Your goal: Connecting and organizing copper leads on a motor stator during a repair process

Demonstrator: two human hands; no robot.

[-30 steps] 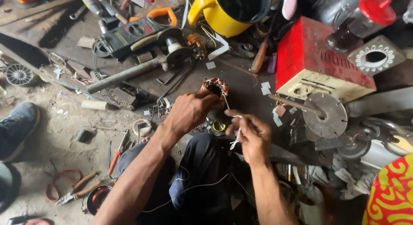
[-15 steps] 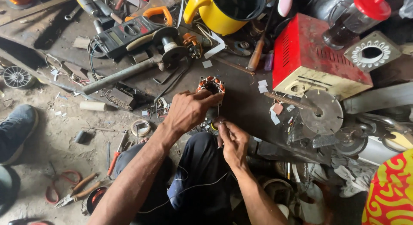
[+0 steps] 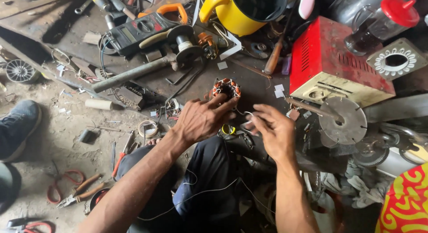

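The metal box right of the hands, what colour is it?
The metal box is red on top with a cream front, in the head view.

Dusty floor [image 3: 67,144] strewn with pliers [image 3: 78,193], tape roll [image 3: 147,128], white tube [image 3: 99,104].

- My left hand [image 3: 203,119] grips the round motor stator [image 3: 226,88], with its copper windings facing up.
- My right hand [image 3: 272,128] sits just beside it, fingers pinching a thin white wire [image 3: 248,113].
- Behind them I see a red metal box [image 3: 332,59], a yellow jug [image 3: 232,12] and a clamp meter [image 3: 142,30].
- Pliers [image 3: 78,193] lie on the dusty floor [image 3: 58,139].
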